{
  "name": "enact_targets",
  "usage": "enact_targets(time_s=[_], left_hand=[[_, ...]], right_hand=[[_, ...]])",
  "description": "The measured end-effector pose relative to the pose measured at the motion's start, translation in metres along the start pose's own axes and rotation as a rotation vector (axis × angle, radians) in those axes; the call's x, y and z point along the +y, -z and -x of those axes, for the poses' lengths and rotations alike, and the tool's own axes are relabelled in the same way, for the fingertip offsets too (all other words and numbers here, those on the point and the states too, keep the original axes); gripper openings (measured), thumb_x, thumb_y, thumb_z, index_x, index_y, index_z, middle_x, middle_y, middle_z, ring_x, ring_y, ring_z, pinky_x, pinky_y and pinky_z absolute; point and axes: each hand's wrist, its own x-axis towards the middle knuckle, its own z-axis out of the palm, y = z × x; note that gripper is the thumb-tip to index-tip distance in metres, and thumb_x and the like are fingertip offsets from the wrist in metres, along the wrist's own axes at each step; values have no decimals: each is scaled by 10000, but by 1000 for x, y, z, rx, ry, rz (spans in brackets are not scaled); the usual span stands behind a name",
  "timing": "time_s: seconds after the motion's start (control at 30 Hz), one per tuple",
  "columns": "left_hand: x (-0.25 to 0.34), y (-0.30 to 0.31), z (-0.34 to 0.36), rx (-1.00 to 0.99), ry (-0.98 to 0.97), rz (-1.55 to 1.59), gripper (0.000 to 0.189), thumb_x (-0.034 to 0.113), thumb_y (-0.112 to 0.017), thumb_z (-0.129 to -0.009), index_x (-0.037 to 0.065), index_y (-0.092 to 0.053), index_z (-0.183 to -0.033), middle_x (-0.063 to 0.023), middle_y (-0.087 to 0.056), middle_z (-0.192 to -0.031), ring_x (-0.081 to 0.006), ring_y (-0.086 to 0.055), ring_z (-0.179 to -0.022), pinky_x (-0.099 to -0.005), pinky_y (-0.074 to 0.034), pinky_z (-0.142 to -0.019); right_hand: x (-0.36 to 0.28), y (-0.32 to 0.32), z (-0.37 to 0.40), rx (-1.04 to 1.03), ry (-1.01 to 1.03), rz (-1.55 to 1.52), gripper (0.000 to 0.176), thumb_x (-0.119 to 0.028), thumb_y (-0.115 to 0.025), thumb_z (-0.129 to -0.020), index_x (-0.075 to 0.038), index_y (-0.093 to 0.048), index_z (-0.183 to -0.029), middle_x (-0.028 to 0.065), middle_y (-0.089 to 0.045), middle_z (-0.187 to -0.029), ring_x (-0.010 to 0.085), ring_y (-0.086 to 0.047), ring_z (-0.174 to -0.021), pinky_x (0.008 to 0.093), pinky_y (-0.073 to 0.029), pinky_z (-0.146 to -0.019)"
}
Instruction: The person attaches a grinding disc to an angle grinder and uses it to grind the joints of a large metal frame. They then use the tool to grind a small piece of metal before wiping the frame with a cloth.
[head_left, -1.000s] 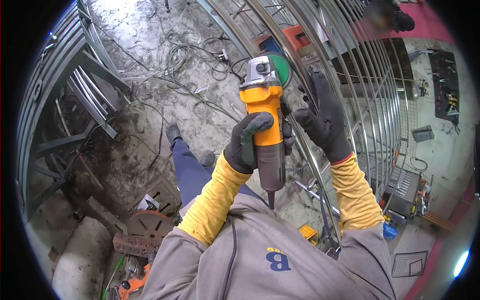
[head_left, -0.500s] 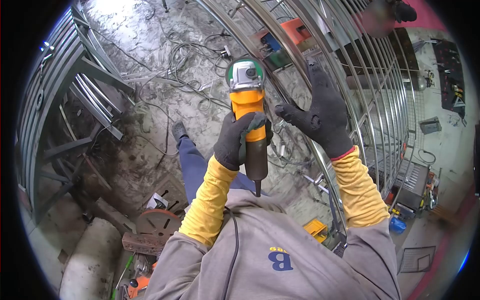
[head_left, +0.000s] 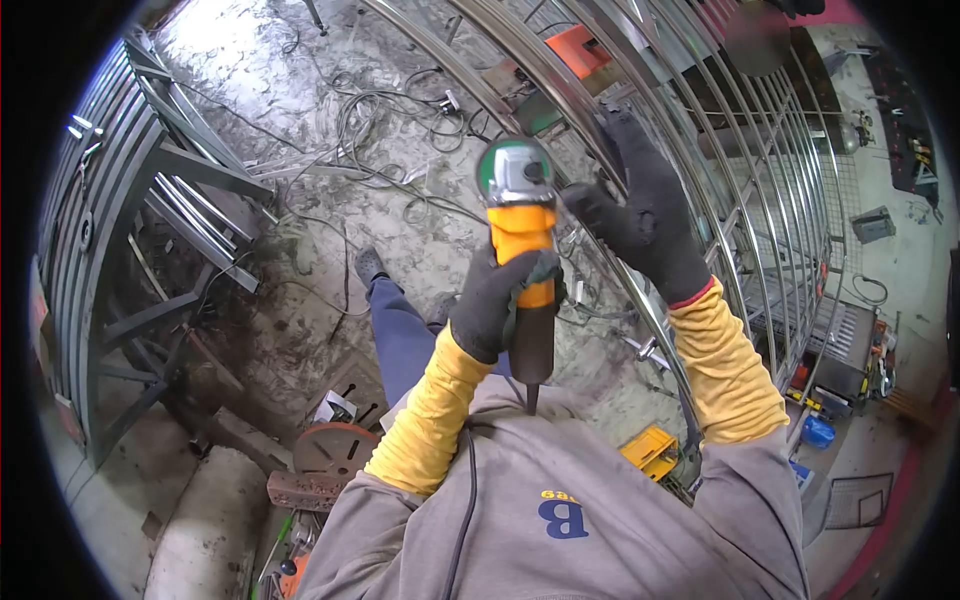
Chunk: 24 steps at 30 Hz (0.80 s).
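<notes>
In the head view, my left hand (head_left: 492,305), in a black glove, is wrapped round the yellow body of an angle grinder (head_left: 523,228). The grinder's metal head and green disc (head_left: 495,175) point away from me, and its dark tail end faces my belly. Just right of the grinder's head is my right hand (head_left: 648,225), gloved too, with thumb and fingers apart and nothing in it. It overlaps the shiny metal tubes of a large curved railing (head_left: 570,85).
A stack of grey metal frames (head_left: 110,220) stands at the left. Cables (head_left: 370,120) lie coiled across the floor. Low at left are a round brown disc (head_left: 335,450) and a big cylinder (head_left: 205,520). A yellow tray (head_left: 650,452) sits right of my body, and a blurred person (head_left: 757,40) is beyond the railing.
The grinder and my left hand have moved right and slightly down in view, closer to my right hand. My right hand has shifted a little along the tubes. The whole view has turned slightly.
</notes>
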Motion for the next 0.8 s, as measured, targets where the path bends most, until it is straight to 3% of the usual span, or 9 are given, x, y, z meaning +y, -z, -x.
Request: enact_targets(time_s=[0.07, 0.13, 0.2, 0.27, 0.33, 0.37, 0.6, 0.73, 0.8], left_hand=[[-6, -6, 12, -98, -134, -363, 386, 200, -670, -973, -2, -571, -1287, -132, -682, -986, -272, -719, -833, -413, -617, -732], [-12, -1, 15, -69, 8, -231, 404, 227, -650, -980, -9, -570, -1297, -139, -680, -1019, -277, -720, -848, -415, -620, -746], [-22, 21, 4, -125, -300, -682, 436, 265, -616, -992, -11, -555, -1324, -147, -673, -1051, -277, -718, -851, -407, -619, -751], [-13, 23, -9, -179, -305, -534, 457, 276, -584, -994, -9, -537, -1348, -142, -664, -1049, -271, -707, -855, -399, -613, -762], [-3, 26, -20, -99, -46, 134, 381, 236, -651, -978, 13, -580, -1279, -134, -700, -999, -286, -717, -822, -437, -619, -766], [3, 26, -19, -77, -72, 59, 471, 268, -589, -982, -10, -524, -1358, -134, -645, -1014, -271, -670, -840, -400, -584, -766], [48, 27, -43, -52, -82, 38, 427, 240, -671, -950, 8, -544, -1286, -135, -651, -953, -266, -678, -796, -399, -581, -721], [77, 12, -45, 104, -227, -504, 315, 163, -716, -911, -5, -615, -1157, -91, -664, -887, -201, -674, -738, -339, -570, -694], [86, 13, -44, 82, -212, -581, 283, 167, -714, -911, -11, -632, -1116, -74, -664, -888, -180, -670, -733, -325, -564, -690]], right_hand=[[4, 2, 0, 91, 28, -308, 844, -593, -676, -970, 41, -471, -1487, 241, -704, -1212, 369, -715, -1113, 435, -565, -922], [12, 3, 4, 103, 23, -320, 791, -569, -615, -1012, 52, -472, -1481, 236, -708, -1195, 352, -717, -1101, 424, -557, -926], [14, 3, 4, 116, 17, -329, 744, -545, -554, -1054, 62, -473, -1476, 230, -712, -1177, 335, -719, -1089, 414, -549, -930], [14, 4, 4, 89, 4, -369, 727, -535, -525, -1066, 66, -476, -1471, 227, -710, -1182, 330, -718, -1080, 408, -543, -933], [13, 2, 2, 122, 26, -337, 719, -529, -525, -1067, 66, -478, -1468, 223, -716, -1166, 327, -724, -1061, 408, -545, -924], [12, 0, 1, 154, 44, -306, 710, -522, -524, -1068, 65, -481, -1466, 219, -722, -1150, 323, -730, -1042, 408, -548, -916], [10, 2, 1, 111, 22, -311, 654, -474, -545, -1068, 61, -500, -1443, 191, -742, -1067, 312, -748, -948, 399, -563, -855], [8, 0, -1, 144, 47, -333, 554, -402, -576, -1067, 44, -538, -1393, 201, -729, -1068, 321, -741, -942, 397, -565, -844], [10, -1, 0, 171, 67, -316, 523, -383, -584, -1067, 38, -549, -1376, 205, -724, -1070, 326, -739, -940, 401, -565, -844]])
